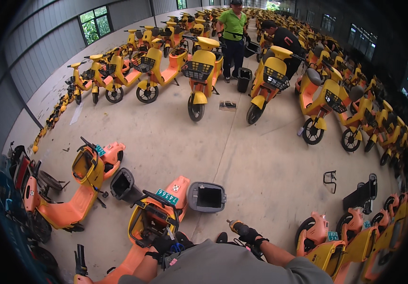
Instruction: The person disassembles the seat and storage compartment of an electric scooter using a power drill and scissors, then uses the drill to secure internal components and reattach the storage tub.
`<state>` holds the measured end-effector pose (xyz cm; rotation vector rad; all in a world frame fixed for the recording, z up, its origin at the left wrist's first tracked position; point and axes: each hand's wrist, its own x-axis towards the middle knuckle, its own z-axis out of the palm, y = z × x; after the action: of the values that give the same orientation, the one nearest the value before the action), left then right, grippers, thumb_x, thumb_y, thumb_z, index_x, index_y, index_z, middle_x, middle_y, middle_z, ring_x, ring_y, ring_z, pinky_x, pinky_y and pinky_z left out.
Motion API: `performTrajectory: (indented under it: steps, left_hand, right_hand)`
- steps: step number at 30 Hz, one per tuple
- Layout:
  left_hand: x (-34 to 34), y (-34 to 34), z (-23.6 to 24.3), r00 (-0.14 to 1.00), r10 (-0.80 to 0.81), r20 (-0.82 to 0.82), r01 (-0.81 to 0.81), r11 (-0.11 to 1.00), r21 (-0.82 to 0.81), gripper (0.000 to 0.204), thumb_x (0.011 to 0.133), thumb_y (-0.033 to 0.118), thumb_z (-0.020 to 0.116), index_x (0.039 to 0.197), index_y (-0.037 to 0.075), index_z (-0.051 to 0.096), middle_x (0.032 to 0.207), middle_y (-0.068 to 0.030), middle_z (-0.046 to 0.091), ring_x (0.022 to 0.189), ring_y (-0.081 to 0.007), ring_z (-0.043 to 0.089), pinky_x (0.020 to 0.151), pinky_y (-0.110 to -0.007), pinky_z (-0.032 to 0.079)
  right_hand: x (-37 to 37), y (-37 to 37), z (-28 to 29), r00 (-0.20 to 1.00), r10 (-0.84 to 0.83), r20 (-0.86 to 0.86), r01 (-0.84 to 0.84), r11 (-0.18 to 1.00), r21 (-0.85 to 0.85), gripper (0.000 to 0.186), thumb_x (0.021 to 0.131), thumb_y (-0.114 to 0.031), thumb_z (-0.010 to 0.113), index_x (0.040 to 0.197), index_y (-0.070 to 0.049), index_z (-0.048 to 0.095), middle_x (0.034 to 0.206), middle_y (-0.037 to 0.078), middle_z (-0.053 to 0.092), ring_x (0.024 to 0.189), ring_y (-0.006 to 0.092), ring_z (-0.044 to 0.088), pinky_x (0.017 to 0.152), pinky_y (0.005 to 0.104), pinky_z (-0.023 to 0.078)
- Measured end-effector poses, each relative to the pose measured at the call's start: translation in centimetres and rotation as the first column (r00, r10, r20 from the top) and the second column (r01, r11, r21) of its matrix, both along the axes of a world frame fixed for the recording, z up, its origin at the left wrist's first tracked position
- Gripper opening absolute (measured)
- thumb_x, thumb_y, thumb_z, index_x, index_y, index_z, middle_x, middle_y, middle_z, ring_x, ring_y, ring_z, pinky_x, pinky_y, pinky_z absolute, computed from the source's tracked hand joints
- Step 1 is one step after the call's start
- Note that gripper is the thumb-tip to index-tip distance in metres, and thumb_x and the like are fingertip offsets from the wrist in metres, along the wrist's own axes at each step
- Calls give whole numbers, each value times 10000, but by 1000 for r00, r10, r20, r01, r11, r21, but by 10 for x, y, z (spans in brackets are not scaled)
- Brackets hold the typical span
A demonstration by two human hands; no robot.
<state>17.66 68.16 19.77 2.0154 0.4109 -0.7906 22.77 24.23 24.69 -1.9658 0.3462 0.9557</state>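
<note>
- Orange-and-yellow scooter [132, 259]: stands left of the wearer's body, long axis diagonal in view. Handlebar [80, 260] sits at lower left; tail [179, 185] points forward and right, away from the wearer.
- Controlling relation (judged): offset between the tool in the right hand and the open seat compartment [133, 226]. Compartment lies to the left of the tool, roughly level with it; any tool work there would require a leftward reach across the wearer's front.
- Nearer hand: left hand [163, 244] — gloved in black, positioned at the near right edge of the compartment. Contact with the rim is not confirmed.
- Left fingers: appear bent. A blue item [179, 247] shows just beside them; at this size and angle, whether they grip it cannot be told.
- Right hand [251, 236]: gloved, fingers wrapped around a yellow-and-black power driver [237, 227]. Nose points forward and left; driver and scooter are apart.
- Compartment relative to fingers: just forward and left of the left fingers; well left of the right fingers.
- Adjacent item: grey box [192, 196], open side up, on the floor just right of the tail — forward and left of the driver nose.
</note>
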Motion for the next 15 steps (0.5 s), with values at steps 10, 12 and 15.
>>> performTrajectory:
  steps: [10,12,15]
  left_hand:
    - [6,-15,3,978,209,-20,-210,971,-117,356,807,324,530,953,4,580,812,-147,623,693,-244,598,585,-320,467]
    - [6,-17,4,974,226,-21,-227,965,-132,349,808,318,529,955,5,579,810,-144,623,689,-238,598,582,-316,467]
    - [5,-21,6,969,247,-22,-248,957,-151,340,810,308,529,960,6,577,808,-139,623,682,-229,597,576,-309,467]
  right_hand:
    - [-1,-8,-4,1000,-2,-1,2,1000,-9,351,680,-290,661,912,-38,584,740,59,606,641,169,555,585,308,459]
    - [-4,-9,-4,1000,-4,-1,4,1000,-10,350,680,-288,661,911,-37,583,738,60,605,639,169,555,582,308,459]
    - [-7,-12,-6,1000,-7,-1,7,1000,-9,348,679,-285,662,909,-36,582,735,60,605,634,169,556,578,309,459]
